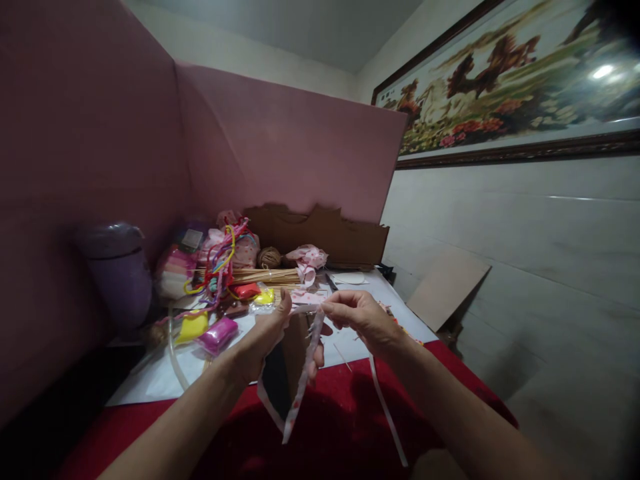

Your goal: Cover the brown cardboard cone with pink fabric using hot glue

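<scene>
The ribbon [301, 383] hangs nearest me; my left hand [265, 340] and right hand [361, 317] each pinch it, fingers hiding its middle.

Both hands pinch a pink patterned ribbon [301, 380]: left hand [265, 337], right hand [361, 319], above red-clothed desk [350, 413]; craft clutter behind.

The long fabric ribbon [303, 377] is pale pink with darker pink dots. A cloth [345, 427] on the desk is deep red, under a white paper sheet [155, 381]. One plastic packet [193, 327] is yellow, another packet [219, 335] magenta. The partition board [290, 147] is dusty pink and the cardboard cutout [320, 233] brown.
</scene>
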`<state>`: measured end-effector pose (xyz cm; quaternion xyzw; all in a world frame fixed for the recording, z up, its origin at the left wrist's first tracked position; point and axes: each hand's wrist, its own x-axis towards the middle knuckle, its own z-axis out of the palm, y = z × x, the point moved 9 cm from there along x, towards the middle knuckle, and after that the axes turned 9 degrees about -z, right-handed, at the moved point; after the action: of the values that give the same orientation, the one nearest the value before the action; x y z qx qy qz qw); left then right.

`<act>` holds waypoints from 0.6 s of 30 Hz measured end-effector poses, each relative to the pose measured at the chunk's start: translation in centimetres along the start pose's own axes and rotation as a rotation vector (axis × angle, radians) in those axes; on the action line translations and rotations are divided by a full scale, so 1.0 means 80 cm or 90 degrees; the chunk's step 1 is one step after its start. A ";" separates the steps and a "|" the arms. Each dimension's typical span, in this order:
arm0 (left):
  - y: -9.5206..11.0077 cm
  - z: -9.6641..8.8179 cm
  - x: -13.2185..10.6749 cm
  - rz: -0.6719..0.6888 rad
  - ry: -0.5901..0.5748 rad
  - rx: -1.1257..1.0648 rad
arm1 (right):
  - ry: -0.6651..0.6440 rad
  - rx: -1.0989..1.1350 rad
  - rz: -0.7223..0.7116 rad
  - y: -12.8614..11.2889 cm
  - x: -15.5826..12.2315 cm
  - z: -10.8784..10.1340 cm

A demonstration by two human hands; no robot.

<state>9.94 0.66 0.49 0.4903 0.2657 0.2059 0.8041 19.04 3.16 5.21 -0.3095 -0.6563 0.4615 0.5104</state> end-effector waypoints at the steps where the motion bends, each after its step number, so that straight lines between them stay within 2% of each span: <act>1: -0.001 0.000 0.000 -0.002 -0.001 0.000 | 0.001 0.009 0.003 0.002 0.000 0.000; 7: -0.003 -0.003 0.001 -0.008 0.005 -0.009 | -0.031 0.060 0.032 0.008 -0.002 0.005; 18: -0.006 -0.006 0.002 -0.020 0.026 0.010 | -0.087 -0.007 0.046 0.003 0.002 0.000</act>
<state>9.82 0.89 -0.13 0.4882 0.2914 0.2010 0.7977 18.96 3.43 5.03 -0.3036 -0.6807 0.4957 0.4459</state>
